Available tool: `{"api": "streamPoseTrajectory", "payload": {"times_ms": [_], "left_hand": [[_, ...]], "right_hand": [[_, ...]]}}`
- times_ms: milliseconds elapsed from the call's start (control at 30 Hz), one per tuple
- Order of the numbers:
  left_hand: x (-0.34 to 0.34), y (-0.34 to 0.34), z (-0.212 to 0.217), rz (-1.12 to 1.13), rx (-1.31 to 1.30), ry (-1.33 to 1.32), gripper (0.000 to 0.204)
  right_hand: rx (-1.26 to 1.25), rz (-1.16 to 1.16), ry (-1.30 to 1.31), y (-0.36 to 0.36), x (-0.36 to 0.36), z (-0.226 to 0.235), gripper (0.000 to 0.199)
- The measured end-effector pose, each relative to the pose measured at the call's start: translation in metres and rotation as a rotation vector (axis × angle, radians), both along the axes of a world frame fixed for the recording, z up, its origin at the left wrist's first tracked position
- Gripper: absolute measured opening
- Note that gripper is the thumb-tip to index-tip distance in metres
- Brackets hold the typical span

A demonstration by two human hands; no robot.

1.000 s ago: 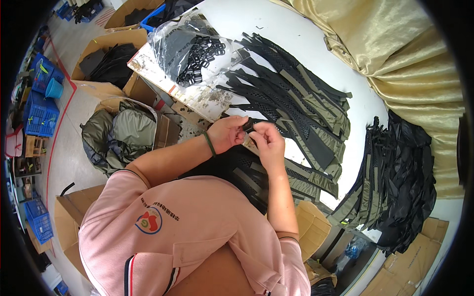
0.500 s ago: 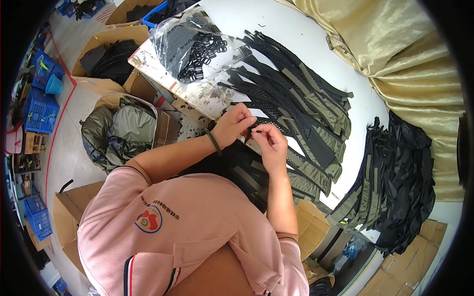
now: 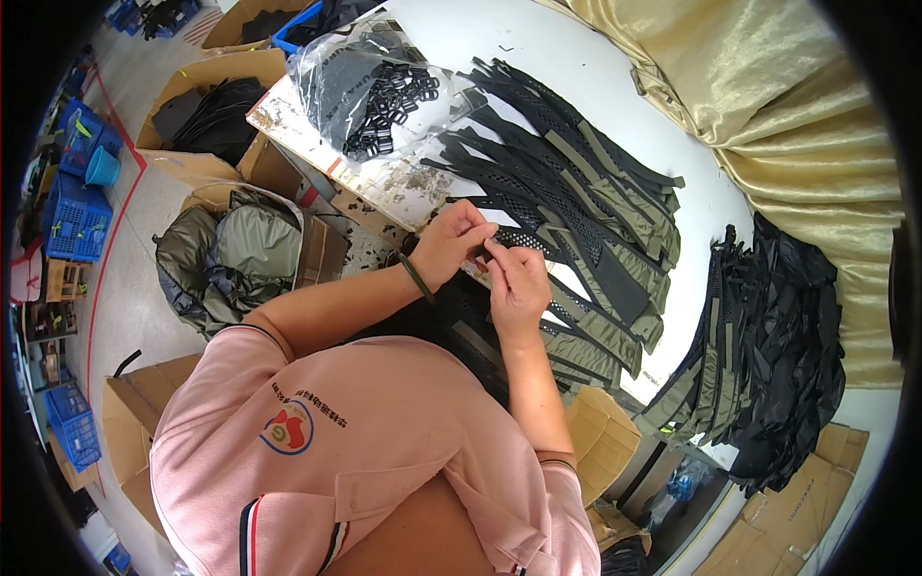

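Both hands meet at the near edge of the white table, with fingers pinched together. My left hand [image 3: 451, 248] is closed at the fingertips, its thumb and forefinger touching those of my right hand [image 3: 520, 288], also in a pinch. A small dark piece shows between the fingertips; it is mostly covered, and its kind cannot be made out. Just beyond the hands lie rows of shoulder straps [image 3: 567, 182] in black mesh and olive fabric, overlapping one another. To their left is a clear plastic bag [image 3: 327, 82] with many black plastic buckles [image 3: 399, 106] spilling at its mouth.
A pile of black and olive straps [image 3: 783, 355] hangs over the table's right end. Gold curtains [image 3: 797, 173] border the far side. Cardboard boxes stand left, one with black pieces [image 3: 216, 115], another with olive fabric [image 3: 254, 245]. Blue crates [image 3: 82, 216] line the far left.
My right hand has shifted slightly left and its fingers have closed in against the left hand's fingertips. The small dark piece is more covered now. My left hand has hardly moved.
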State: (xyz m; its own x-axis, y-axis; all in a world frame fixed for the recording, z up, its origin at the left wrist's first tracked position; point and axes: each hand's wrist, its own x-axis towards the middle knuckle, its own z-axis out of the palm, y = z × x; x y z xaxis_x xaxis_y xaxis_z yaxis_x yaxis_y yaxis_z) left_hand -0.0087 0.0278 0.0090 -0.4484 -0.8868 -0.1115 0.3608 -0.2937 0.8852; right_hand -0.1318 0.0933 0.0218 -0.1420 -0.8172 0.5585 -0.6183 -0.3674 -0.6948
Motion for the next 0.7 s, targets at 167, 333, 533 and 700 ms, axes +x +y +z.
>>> {"api": "streamPoseTrajectory", "payload": {"times_ms": [167,333,533,700], "left_hand": [[0.003,0.001,-0.004,0.000,-0.010,-0.001,0.013],[0.005,0.004,0.004,-0.005,-0.104,-0.002,0.013],[0.002,0.007,0.005,0.013,-0.245,-0.076,0.011],[0.005,0.011,0.012,-0.009,-0.435,-0.245,0.007]], "right_hand": [[0.017,0.018,-0.121,-0.003,0.002,0.006,0.011],[0.517,0.159,-0.752,0.000,-0.012,0.005,0.015],[0.629,0.118,-0.984,0.002,-0.012,0.010,0.015],[0.626,0.074,-1.040,0.002,-0.008,0.018,0.013]]}}
